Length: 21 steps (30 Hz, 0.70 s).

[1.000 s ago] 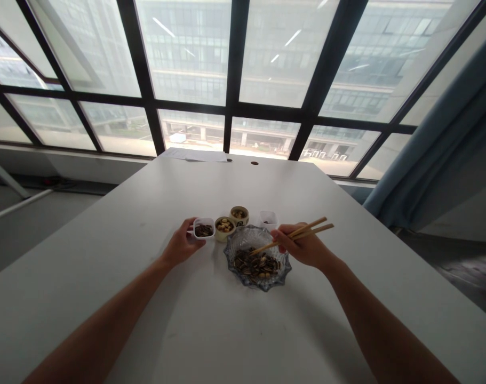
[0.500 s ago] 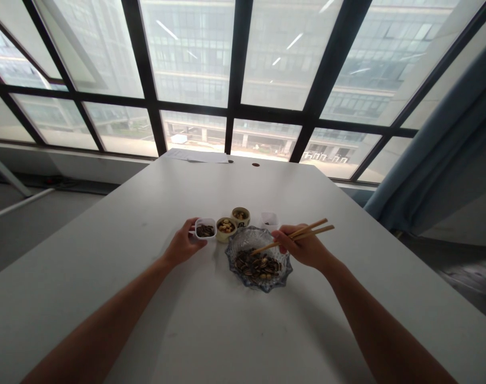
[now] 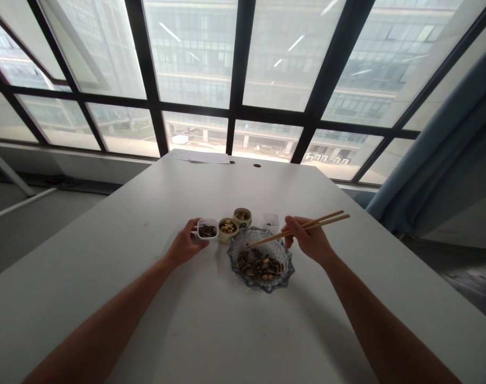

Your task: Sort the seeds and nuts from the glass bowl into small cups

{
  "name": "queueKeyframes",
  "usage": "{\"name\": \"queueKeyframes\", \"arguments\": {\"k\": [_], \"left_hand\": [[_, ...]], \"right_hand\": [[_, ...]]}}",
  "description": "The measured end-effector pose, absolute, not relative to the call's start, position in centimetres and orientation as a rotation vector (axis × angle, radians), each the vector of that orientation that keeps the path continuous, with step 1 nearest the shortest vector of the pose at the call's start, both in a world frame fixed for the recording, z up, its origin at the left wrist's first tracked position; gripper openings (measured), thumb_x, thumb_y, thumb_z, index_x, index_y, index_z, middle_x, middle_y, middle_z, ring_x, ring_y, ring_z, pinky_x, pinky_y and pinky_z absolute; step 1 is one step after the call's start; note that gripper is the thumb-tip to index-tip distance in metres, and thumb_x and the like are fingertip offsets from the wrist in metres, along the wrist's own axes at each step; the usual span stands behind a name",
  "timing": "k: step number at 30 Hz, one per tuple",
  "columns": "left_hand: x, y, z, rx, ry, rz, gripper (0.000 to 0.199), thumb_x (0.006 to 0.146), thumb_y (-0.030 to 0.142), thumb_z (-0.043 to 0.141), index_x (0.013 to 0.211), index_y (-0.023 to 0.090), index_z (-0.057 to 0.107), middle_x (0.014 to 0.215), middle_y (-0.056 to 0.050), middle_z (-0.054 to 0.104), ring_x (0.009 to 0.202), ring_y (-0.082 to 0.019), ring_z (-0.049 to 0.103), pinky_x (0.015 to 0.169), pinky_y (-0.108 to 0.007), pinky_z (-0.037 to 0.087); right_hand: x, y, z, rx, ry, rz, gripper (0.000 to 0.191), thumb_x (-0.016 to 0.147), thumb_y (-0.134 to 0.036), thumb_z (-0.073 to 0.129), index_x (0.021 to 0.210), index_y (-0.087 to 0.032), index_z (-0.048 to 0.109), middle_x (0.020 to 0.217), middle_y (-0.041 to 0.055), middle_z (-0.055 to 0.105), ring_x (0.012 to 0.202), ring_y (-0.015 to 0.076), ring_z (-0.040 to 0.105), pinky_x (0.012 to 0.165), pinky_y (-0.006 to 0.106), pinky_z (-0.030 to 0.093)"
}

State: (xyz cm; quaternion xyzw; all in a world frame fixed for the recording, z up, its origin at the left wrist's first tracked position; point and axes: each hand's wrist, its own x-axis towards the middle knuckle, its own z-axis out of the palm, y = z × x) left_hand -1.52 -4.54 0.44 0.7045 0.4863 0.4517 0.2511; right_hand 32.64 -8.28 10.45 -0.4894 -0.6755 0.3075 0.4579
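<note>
My left hand [image 3: 186,242] grips a small white plastic cup [image 3: 208,237] by its left side; dark striped sunflower seeds [image 3: 207,231] lie in it. Wooden chopsticks [image 3: 307,226] are held in my right hand [image 3: 307,240], their tips close together above the glass bowl [image 3: 261,288]. Whether anything is pinched between the tips is too small to tell. Seeds and a few paler nuts [image 3: 267,277] cover the bottom of this scalloped bowl. Right of the white cup stand two small cream cups, a nearer cup [image 3: 228,238] with pale nuts and a farther cup [image 3: 243,217] bearing a dark character.
Behind the bowl's right side stands another white cup [image 3: 270,221] with something small and dark inside. Paper sheets [image 3: 198,157] lie at the far edge of the white table [image 3: 210,330]. Windows rise beyond, and a blue curtain [image 3: 430,128] hangs at right.
My right hand has lifted the chopsticks: their tips have come up from the seeds and shifted slightly left, and lie closer together. My left hand stays on the white cup.
</note>
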Motion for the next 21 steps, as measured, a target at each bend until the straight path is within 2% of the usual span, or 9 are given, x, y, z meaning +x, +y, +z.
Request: {"name": "queueKeyframes", "arguments": {"k": [4,8,14,21], "left_hand": [[-1.4,-4.6,0.7,1.920,1.329,1.238,0.056,0.068,0.033,0.073,0.119,0.021,0.053,0.103,-0.008,0.072,0.094,-0.022,0.069,0.076,-0.034,0.056],[-1.4,-4.5,0.6,1.922,1.325,1.242,0.056,0.068,0.033,0.073,0.119,0.020,0.053,0.103,-0.008,0.072,0.093,-0.022,0.069,0.076,-0.033,0.056],[-1.6,-4.4,0.4,1.934,1.332,1.236,0.057,0.069,0.034,0.073,0.119,0.020,0.053,0.102,-0.008,0.072,0.092,-0.022,0.069,0.075,-0.033,0.056],[-1.6,-4.4,0.4,1.914,1.331,1.231,0.058,0.068,0.034,0.073,0.120,0.019,0.052,0.104,-0.009,0.072,0.094,-0.022,0.068,0.077,-0.034,0.056]], "right_hand": [[33.4,-7.4,10.5,-1.132,-1.382,0.781,0.054,0.081,-0.069,0.062,0.066,-0.017,0.064,0.043,0.0022,0.058,0.038,0.0154,0.055,0.043,0.029,0.047],[34.2,-7.2,10.6,-1.150,-1.275,0.563,0.052,0.085,-0.067,0.057,0.068,-0.018,0.064,0.046,0.0025,0.060,0.040,0.0162,0.058,0.047,0.031,0.050],[35.1,-7.7,10.8,-1.325,-1.347,0.149,0.055,0.092,-0.064,0.049,0.067,-0.018,0.066,0.049,0.0047,0.063,0.047,0.0173,0.061,0.051,0.030,0.048],[35.6,-7.2,10.5,-1.400,-1.556,0.141,0.058,0.090,-0.067,0.049,0.066,-0.018,0.066,0.054,0.0064,0.067,0.050,0.0178,0.061,0.051,0.029,0.048]]}}
